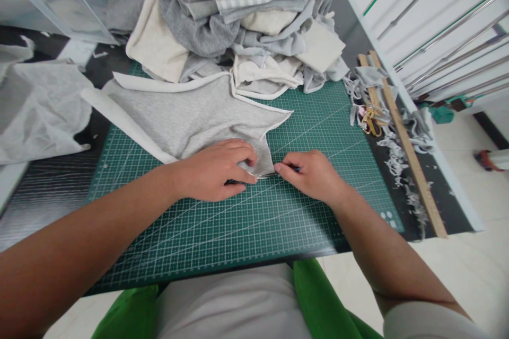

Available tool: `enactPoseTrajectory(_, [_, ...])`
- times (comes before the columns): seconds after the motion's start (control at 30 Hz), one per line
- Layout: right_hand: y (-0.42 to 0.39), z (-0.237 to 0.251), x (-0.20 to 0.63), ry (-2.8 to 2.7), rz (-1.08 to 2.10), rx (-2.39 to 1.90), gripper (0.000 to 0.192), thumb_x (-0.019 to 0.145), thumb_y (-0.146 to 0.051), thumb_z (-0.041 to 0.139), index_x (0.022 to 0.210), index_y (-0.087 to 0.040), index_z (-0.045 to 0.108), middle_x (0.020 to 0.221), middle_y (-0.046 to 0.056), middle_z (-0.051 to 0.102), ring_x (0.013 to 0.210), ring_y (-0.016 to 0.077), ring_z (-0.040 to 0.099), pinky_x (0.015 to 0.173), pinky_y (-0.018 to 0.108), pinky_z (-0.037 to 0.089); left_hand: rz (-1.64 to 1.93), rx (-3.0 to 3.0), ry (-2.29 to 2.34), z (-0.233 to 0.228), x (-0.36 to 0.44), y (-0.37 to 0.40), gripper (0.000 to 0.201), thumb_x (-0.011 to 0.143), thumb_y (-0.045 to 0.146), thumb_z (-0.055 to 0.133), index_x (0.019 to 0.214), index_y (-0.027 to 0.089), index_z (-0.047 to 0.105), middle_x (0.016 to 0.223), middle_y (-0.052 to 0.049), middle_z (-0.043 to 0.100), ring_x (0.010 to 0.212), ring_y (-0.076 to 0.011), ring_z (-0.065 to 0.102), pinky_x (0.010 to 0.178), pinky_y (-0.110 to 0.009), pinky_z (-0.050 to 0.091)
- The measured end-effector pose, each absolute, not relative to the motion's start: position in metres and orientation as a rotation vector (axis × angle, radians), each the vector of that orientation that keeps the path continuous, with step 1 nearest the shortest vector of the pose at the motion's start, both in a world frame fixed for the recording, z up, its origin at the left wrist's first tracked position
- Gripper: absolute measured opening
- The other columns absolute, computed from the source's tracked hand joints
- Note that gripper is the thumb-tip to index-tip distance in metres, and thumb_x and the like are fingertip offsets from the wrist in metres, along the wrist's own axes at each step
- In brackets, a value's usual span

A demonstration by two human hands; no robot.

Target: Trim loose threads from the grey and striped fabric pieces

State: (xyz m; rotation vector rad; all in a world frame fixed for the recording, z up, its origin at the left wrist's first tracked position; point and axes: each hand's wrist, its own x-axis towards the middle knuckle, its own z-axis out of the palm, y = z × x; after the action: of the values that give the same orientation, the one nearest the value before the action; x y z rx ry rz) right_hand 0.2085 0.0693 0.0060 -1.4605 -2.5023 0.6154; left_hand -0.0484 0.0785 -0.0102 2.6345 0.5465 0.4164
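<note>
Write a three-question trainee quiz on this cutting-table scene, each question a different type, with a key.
1. True or false: the left hand presses the grey fabric piece down on the green cutting mat.
2. Multiple choice: where does the wooden ruler lie? A) under the grey fabric piece B) along the right side of the table, beside the mat C) on the fabric pile
3. Fill in: the right hand grips a thin ____ tool at the fabric's lower corner.

Key: 1 true; 2 B; 3 dark. The tool is mostly hidden by the fingers, so its type cannot be told.
</note>
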Motion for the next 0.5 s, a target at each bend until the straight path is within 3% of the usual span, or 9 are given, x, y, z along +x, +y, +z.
enactPoseTrajectory(0.5, [0.0686, 0.0060, 0.2051, -2.506, 0.601, -1.445, 0.036, 0.090, -0.041, 0.052, 0.063, -0.018, 0.059, 0.052, -0.003, 0.053, 0.050, 0.0089, 0.046, 0.054, 0.025, 0.026, 0.383, 2.641, 0.552, -0.0090, -0.0494, 0.0785, 0.024, 0.086, 0.028, 0.061, 0.108, 0.028, 0.070, 0.117, -0.006, 0.056, 0.113, -0.0237, 0.049, 0.102, -0.045, 0.038])
